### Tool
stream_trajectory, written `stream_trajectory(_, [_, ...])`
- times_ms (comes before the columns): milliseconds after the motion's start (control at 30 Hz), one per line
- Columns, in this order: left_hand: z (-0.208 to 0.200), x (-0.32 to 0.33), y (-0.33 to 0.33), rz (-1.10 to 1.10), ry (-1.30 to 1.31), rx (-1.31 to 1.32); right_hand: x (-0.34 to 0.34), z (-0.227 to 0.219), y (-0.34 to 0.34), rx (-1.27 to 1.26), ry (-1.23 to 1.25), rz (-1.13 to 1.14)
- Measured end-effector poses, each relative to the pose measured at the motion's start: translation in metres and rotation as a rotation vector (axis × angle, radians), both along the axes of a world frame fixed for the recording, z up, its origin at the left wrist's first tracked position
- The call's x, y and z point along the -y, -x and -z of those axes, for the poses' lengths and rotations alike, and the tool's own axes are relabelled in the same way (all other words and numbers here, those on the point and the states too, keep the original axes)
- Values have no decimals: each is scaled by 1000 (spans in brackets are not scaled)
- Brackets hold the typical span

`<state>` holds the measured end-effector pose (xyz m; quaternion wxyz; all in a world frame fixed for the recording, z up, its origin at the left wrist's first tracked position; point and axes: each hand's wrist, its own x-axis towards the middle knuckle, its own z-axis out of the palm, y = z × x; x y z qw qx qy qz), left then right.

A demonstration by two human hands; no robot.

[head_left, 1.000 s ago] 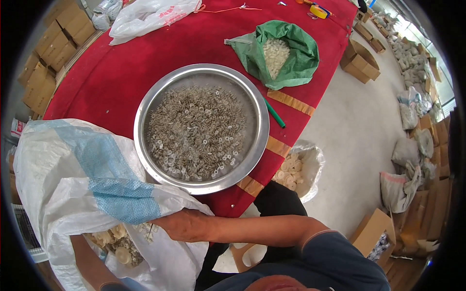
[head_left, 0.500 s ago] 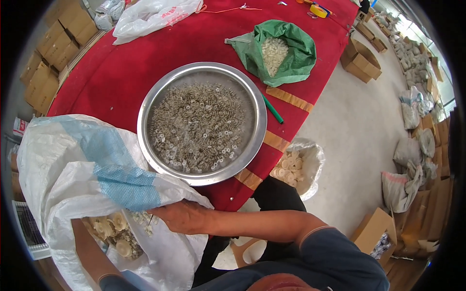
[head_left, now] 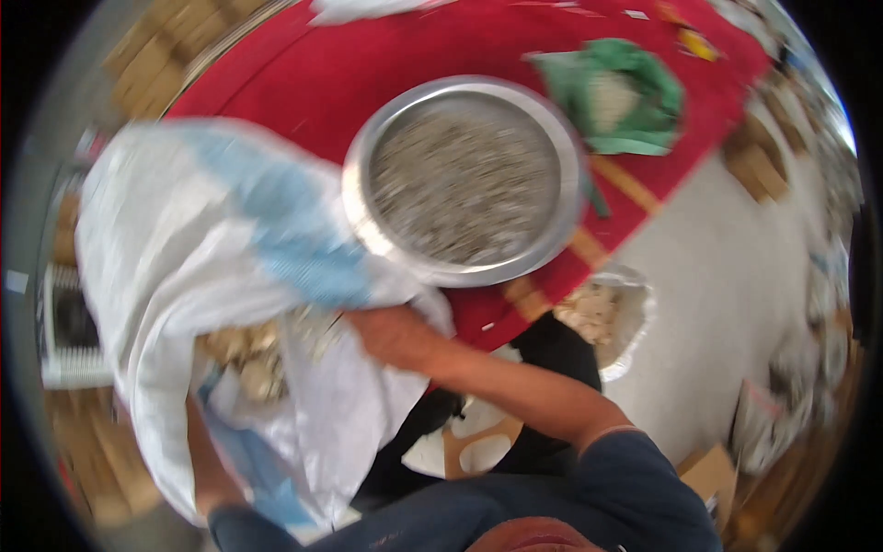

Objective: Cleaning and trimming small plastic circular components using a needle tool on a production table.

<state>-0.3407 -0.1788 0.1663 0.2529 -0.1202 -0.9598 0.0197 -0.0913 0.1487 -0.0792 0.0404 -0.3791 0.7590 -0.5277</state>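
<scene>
A large white woven sack [head_left: 166, 285] with blue stripes gapes at the left, beside the table. Down inside it lie cream-coloured plastic parts [head_left: 264, 373] and small whitish pieces [head_left: 315, 329]. My right hand [head_left: 391, 336] is closed on the sack's rim near these pieces; motion blurs its fingers. My left forearm [head_left: 207, 460] reaches into the sack from below, and the sack's wall hides that hand. Just beyond the sack, a round metal basin [head_left: 561, 225] full of small springs and clear rings stands on the red-covered table [head_left: 303, 83].
A green bag [head_left: 658, 106] of white pieces sits past the basin. Right of the table, a lined bin [head_left: 635, 331] holds cream discs. Cardboard boxes [head_left: 754, 161] and sacks line the right side. A stool [head_left: 478, 446] stands near my legs.
The view has swung, so table, basin and sack appear shifted right and upward, and blurred. My right hand stays at the sack's rim; my left arm remains in the sack.
</scene>
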Motion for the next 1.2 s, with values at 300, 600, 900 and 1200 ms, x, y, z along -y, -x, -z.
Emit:
stream_trajectory(300, [-36, 175, -296, -477, 206, 268, -13, -50, 10, 66, 51, 217])
stream_trajectory(600, [24, 123, -128, -144, 206, 288, -27, -42, 17, 143, 282, 355])
stream_trajectory(900, [136, 117, -77, 66, 197, 545, -3, -22, 17, -139, 414, 493])
stream_trajectory(1200, [138, 55, -119, -261, -1257, 724, -7, -40, 19, 30, 293, 418])
